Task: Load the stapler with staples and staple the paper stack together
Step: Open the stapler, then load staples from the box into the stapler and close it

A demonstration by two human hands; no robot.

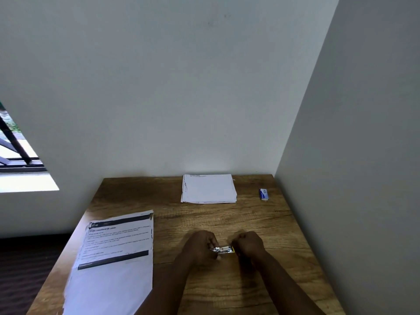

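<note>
Stapler (223, 249) low over wooden table (261, 280), gripped between my hands; my left hand (201, 245) closed on its left end, right hand (249, 244) fisted on right end; printed sheet (113, 258) at left; paper stack (208, 188) against far wall; staple box (263, 194) far right.

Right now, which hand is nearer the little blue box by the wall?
Right. The right hand sits below and slightly left of the blue box; the left hand is farther left.

White paper stack (208, 188), wood-grain table (261, 223)
</note>
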